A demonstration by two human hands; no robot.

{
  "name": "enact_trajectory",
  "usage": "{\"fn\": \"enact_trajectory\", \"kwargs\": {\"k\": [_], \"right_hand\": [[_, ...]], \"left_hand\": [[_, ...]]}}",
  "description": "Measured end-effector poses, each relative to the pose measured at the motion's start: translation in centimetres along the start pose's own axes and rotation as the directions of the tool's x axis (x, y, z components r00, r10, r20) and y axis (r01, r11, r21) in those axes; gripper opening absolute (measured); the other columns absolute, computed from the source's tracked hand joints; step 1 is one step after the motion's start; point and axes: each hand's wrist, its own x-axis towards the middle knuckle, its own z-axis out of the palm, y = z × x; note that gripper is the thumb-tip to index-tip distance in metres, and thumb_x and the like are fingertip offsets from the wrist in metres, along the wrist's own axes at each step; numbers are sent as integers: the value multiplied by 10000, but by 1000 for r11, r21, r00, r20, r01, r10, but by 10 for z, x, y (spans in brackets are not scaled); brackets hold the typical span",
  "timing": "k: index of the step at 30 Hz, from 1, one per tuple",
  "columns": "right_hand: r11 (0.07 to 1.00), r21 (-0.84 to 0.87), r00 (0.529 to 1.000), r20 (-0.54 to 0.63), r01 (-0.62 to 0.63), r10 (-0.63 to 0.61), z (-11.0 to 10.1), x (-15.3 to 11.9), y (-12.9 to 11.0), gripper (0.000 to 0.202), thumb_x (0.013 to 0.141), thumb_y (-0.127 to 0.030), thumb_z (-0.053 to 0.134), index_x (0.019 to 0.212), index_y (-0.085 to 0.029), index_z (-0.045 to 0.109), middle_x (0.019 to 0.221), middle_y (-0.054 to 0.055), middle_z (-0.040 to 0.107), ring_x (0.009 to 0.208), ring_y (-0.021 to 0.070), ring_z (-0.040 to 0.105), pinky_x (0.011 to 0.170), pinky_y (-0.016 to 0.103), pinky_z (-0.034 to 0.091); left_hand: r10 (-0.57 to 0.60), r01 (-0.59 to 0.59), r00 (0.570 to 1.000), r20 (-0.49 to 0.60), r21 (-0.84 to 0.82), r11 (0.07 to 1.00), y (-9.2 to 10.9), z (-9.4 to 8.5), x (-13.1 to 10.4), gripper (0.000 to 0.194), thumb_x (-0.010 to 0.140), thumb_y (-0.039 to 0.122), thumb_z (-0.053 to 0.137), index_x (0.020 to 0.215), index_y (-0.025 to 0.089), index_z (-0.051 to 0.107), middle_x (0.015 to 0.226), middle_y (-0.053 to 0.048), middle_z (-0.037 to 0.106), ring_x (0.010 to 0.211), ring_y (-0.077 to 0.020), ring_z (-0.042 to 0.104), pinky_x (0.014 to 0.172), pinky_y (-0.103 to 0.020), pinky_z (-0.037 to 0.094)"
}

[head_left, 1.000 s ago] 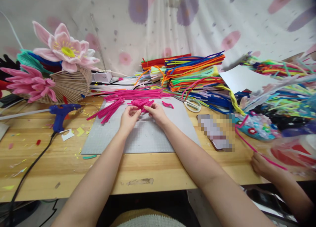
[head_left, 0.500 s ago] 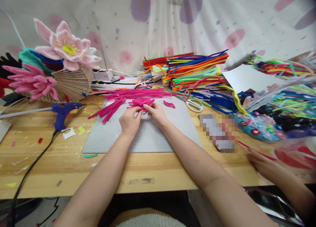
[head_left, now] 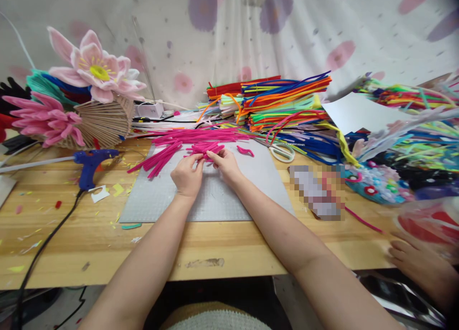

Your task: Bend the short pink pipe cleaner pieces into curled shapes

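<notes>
Over the grey cutting mat (head_left: 215, 201), my left hand (head_left: 188, 173) and my right hand (head_left: 225, 165) meet, fingertips pinched on a magenta pipe cleaner piece. Most of that piece is hidden by the fingers. Just behind them lies a pile of short magenta pieces (head_left: 206, 149). Longer magenta pipe cleaners (head_left: 201, 135) stretch across the back of the mat, and another bunch (head_left: 161, 159) slants at its left. A curled magenta piece (head_left: 245, 151) rests to the right of my hands.
A blue glue gun (head_left: 89, 167) with a cord lies left. Scissors (head_left: 282, 153) and pipe cleaner bundles (head_left: 287, 100) sit behind the mat. At right are a blurred-out phone-like object (head_left: 315, 191), a flowered blue item (head_left: 380, 181) and another person's hand (head_left: 418, 260). Pink flowers (head_left: 96, 69) stand back left.
My left hand has shifted slightly left, while my right hand stays nearly in place. The other person's hand has moved right, away from the magenta pipe cleaner, which now lies on the table.
</notes>
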Motion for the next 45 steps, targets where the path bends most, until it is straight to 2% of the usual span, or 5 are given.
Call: {"fn": "enact_trajectory", "kwargs": {"k": [11, 19, 35, 39, 45], "right_hand": [[998, -52, 999, 29, 37, -35, -4, 2, 0, 406, 565, -498, 702, 692, -166, 507, 589, -36, 513, 465, 50, 382, 433, 214, 304], [981, -189, 999, 42, 35, -28, -2, 3, 3, 439, 579, -563, 664, 650, -183, 458, 539, -56, 463, 439, 56, 384, 409, 211, 308], [974, -212, 995, -41, 75, -86, 1, 1, 7, 385, 597, -505, 664, 604, -186, 448, 539, -43, 453, 519, 88, 428, 502, 235, 351], [966, -232, 993, -10, 114, -120, -1, 1, 8, 348, 620, -478, 650, 621, -184, 464, 565, -32, 481, 539, 97, 437, 541, 250, 358], [928, -327, 984, 76, 180, -164, -7, 3, 6, 295, 653, -416, 647, 616, -191, 461, 584, -33, 474, 582, 110, 430, 575, 254, 342]], "left_hand": [[-15, 14, 998, 66, 8, 1000, -1, 1, -1, 93, 763, 269, 628, 808, 234, 702, 827, -10, 718, 794, -171, 643, 711, -274, 448], [8, -9, 998, 55, 14, 1000, -1, 5, 0, 108, 770, 293, 618, 798, 217, 691, 819, -23, 712, 789, -176, 630, 722, -279, 437], [-107, 104, 987, 123, 28, 994, 3, 3, 0, 170, 791, 332, 573, 811, 234, 711, 828, -41, 718, 798, -194, 637, 707, -294, 416], [-219, 221, 962, 162, 7, 975, 9, 0, 1, 159, 764, 330, 594, 803, 231, 711, 814, -35, 717, 764, -196, 636, 714, -301, 421], [-404, 455, 870, 283, -144, 879, 12, -1, 2, 156, 717, 329, 618, 777, 210, 701, 771, -27, 710, 682, -165, 623, 709, -290, 445]]}}
